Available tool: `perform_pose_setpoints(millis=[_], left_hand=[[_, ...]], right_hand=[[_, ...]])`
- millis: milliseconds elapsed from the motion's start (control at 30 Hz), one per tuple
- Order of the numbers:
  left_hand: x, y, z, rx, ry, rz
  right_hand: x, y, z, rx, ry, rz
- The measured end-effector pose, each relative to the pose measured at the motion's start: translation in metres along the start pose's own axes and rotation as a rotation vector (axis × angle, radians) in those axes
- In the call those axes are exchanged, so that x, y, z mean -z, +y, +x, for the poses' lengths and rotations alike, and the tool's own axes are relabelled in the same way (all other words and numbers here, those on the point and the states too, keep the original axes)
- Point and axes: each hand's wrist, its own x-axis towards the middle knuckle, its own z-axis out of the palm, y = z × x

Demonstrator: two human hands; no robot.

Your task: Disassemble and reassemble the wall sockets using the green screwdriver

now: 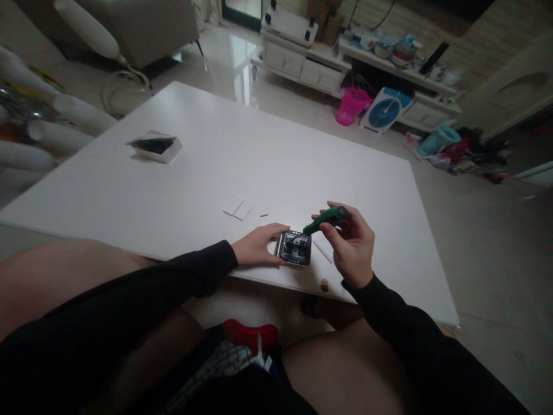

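My left hand grips a square wall switch by its left side, thumb and fingers at opposite edges. The switch has a dark rim and an exposed grey inside, and it rests near the table's front edge. In my right hand is a green-handled screwdriver, held tilted with its shaft pointing down-left into the switch. Exactly where its tip touches cannot be made out. Two flat white plates and a small dark pin-like piece lie beyond the left hand. A thin white strip lies right of the switch.
A small yellow-and-black piece sits at the front edge of the white table. Farther left stands an open white box with dark contents. Beyond the table are a pink basket, a blue fan and a low cabinet.
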Motion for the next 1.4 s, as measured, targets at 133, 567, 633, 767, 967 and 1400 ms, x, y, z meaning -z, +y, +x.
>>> perform_pose_setpoints(millis=[133,567,633,767,967,1400], left_hand=[[0.0,-0.001,0.0,-0.002,-0.004,0.01],[0.002,0.002,0.001,0.001,-0.01,0.062],[0.002,0.002,0.001,-0.005,-0.008,0.058],[0.002,0.002,0.001,-0.001,-0.015,0.053],[0.001,0.001,0.001,-0.006,-0.02,0.071],[0.001,0.003,0.003,-0.022,-0.024,0.084]], right_hand=[[-0.001,0.0,0.0,-0.016,0.016,0.033],[0.0,0.0,-0.002,-0.016,-0.015,0.003],[0.001,0.0,-0.002,-0.022,-0.009,0.001],[0.001,0.001,-0.003,-0.039,0.015,-0.022],[0.001,0.004,-0.001,-0.055,0.074,-0.034],[-0.01,-0.002,0.003,0.176,0.014,-0.187]])
